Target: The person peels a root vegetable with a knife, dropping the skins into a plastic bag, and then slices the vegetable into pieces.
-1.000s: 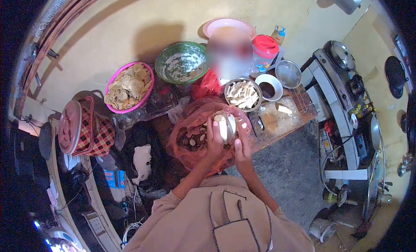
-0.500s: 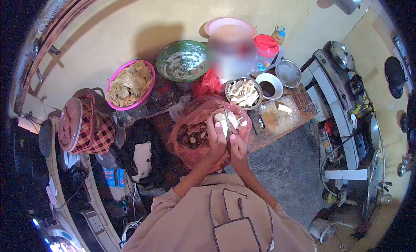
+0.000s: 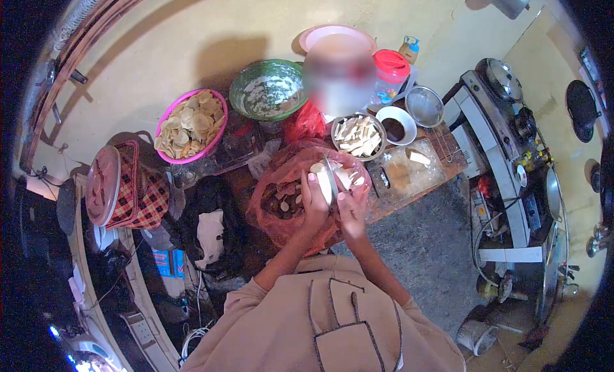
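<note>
Over a red plastic bag [image 3: 265,209], my left hand [image 3: 314,200] is closed round a pale peeled root piece [image 3: 324,182]. My right hand [image 3: 350,212] grips a knife [image 3: 333,175], whose blade lies along the right side of the piece. Inside the bag are dark scraps and pale round bits. More white pieces [image 3: 348,177] show at the bag's right side, just beyond my right hand. Behind the bag, a metal bowl [image 3: 336,145] holds white cut sticks [image 3: 358,136].
A pink basket [image 3: 158,132] of round chips and a green basin [image 3: 268,89] stand at the back left. To the right are a white bowl [image 3: 396,125] with dark contents, a strainer [image 3: 425,106], a cutting board [image 3: 425,180] and a stove [image 3: 476,94].
The root piece and knife have shifted slightly left and turned. My right hand has moved a little towards me. The view has shifted slightly.
</note>
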Demonstrator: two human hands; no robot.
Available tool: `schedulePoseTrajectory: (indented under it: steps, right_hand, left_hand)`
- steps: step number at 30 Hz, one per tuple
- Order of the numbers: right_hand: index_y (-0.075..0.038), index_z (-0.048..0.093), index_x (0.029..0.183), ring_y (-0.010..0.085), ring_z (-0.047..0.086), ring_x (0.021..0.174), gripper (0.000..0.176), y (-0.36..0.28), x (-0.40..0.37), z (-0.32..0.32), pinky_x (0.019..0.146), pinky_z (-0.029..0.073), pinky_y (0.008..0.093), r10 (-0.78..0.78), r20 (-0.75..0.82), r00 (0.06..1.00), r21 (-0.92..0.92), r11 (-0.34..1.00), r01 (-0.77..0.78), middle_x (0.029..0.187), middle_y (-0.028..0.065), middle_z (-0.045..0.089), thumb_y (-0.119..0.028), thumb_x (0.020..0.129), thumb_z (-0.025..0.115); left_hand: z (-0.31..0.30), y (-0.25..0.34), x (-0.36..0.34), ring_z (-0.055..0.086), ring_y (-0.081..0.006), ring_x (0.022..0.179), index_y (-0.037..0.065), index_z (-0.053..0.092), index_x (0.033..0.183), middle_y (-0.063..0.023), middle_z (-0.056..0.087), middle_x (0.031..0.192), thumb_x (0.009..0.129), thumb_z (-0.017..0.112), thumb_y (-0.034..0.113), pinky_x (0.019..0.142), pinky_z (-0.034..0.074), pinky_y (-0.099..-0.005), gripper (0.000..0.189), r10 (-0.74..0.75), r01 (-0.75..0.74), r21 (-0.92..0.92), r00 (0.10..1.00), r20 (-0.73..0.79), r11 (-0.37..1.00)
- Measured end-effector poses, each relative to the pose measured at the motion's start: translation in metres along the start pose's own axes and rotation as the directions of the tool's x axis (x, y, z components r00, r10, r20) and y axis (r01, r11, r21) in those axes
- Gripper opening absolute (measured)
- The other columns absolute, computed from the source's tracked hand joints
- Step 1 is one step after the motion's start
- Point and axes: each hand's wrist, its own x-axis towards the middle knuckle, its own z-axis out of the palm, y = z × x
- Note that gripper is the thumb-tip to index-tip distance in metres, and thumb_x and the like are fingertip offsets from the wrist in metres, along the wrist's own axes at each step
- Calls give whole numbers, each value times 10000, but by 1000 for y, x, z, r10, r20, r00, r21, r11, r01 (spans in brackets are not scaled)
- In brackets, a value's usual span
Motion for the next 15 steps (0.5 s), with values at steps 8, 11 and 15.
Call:
schedulePoseTrajectory:
  steps: [8,11,15]
  right_hand:
    - [37,545,905,63,420,661,284,-34,0,9,613,367,212,-18,-7,1000,-121,993,17,737,-10,516,-216,910,416]
    - [35,547,922,77,448,659,294,-28,2,6,628,381,214,-33,-18,999,-188,982,29,773,-9,539,-224,912,408]
    - [2,556,927,74,445,614,294,-7,1,4,582,369,205,244,-56,968,87,967,-239,734,-25,522,-248,914,401]
  left_hand:
    - [-9,-23,2,467,-232,947,-75,298,1208,-183,466,1075,910,294,328,828,376,-319,500,257,-278,282,960,109,918]
    - [-8,-54,11,470,-231,946,-54,361,1152,-170,477,1059,903,296,303,820,381,-326,440,412,-380,537,909,65,753]
    - [-10,-60,12,475,-222,940,-33,390,1133,-156,489,1042,899,295,296,801,391,-322,415,511,-438,757,844,162,484]
